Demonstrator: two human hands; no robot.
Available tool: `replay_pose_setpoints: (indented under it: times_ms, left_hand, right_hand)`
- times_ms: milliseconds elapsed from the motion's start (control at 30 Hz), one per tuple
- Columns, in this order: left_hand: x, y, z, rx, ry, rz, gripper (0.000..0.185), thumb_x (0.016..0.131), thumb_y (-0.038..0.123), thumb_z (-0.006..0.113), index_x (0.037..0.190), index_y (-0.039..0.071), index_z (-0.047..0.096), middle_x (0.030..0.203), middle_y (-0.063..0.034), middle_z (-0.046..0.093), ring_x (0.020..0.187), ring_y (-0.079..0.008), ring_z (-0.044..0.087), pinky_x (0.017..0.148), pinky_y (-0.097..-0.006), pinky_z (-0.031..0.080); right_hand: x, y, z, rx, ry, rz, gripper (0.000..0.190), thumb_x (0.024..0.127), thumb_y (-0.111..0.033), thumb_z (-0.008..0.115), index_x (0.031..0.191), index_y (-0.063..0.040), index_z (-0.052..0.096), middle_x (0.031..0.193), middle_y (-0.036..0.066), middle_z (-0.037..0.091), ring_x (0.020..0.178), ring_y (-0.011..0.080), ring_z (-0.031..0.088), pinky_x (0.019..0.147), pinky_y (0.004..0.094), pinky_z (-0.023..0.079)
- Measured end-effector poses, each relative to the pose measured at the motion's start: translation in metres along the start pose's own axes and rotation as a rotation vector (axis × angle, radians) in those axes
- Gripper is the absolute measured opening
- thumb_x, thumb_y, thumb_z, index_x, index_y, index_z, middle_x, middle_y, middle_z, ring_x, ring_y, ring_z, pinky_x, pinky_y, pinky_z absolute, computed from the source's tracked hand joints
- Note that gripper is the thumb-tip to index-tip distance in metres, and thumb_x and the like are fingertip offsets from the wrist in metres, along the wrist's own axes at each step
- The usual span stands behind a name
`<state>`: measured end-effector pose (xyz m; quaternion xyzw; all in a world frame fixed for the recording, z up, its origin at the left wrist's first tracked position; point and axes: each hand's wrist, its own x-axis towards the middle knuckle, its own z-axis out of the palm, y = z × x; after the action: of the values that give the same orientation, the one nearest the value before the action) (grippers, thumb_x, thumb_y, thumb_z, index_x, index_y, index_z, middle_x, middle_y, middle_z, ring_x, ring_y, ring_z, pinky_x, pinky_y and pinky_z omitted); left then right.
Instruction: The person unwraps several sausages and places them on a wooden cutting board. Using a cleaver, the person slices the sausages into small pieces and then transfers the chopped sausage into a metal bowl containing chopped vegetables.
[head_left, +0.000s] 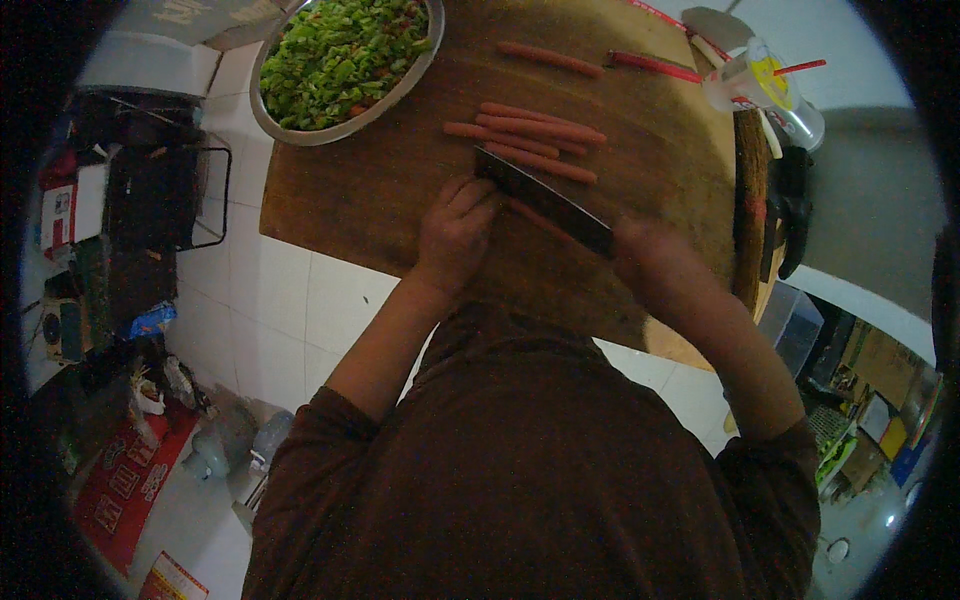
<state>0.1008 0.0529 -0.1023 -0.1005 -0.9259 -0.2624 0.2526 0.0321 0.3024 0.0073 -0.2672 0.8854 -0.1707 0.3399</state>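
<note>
My right hand (651, 251) is shut on the handle of a cleaver (551, 201), and looks blurred. The wide dark blade slants across the wooden cutting board (352, 191), its far end beside the fingers of my left hand (459, 225). Those fingers are curled down on one end of a thin reddish sausage (544, 223), which runs along the near side of the blade. Blade and fingers hide part of it. Just beyond the cleaver, several peeled sausages (540, 127) lie in a loose bunch. Another sausage (550, 59) lies alone farther back.
A metal bowl (259, 112) of chopped green vegetables (337, 64) stands at the board's far left. A red-wrapped stick (656, 66) lies at the far right, near plastic cups (750, 79), one with a red straw. White floor tiles (341, 300) show left of the board.
</note>
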Motion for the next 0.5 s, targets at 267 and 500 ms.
replay_pose_setpoints:
  times_ms: [267, 500]
  left_hand:
    - [-0.001, 0.001, 0.002, 0.025, -0.002, 0.018, 0.022, 0.066, -0.002, 0.059, 0.086, 0.003, 0.067, 0.099, -0.0098, 0.064, 0.095, -0.0301, 0.061, 0.080, -0.0372, 0.054]
    - [0.001, 0.002, 0.002, 0.024, -0.049, 0.021, 0.024, 0.070, 0.000, 0.061, 0.093, 0.003, 0.068, 0.105, -0.0106, 0.062, 0.101, -0.0313, 0.059, 0.086, -0.0383, 0.052]
  right_hand:
    - [0.007, -0.004, 0.027, -0.171, 0.015, -0.039, 0.012, 0.091, -0.010, 0.046, 0.101, -0.003, 0.048, 0.089, 0.025, 0.062, 0.081, 0.0446, 0.063, 0.065, 0.0512, 0.050]
    - [0.014, 0.013, 0.028, 0.142, 0.031, 0.154, 0.020, 0.094, -0.021, 0.053, 0.102, -0.004, 0.048, 0.088, 0.025, 0.064, 0.083, 0.0440, 0.063, 0.065, 0.0515, 0.050]
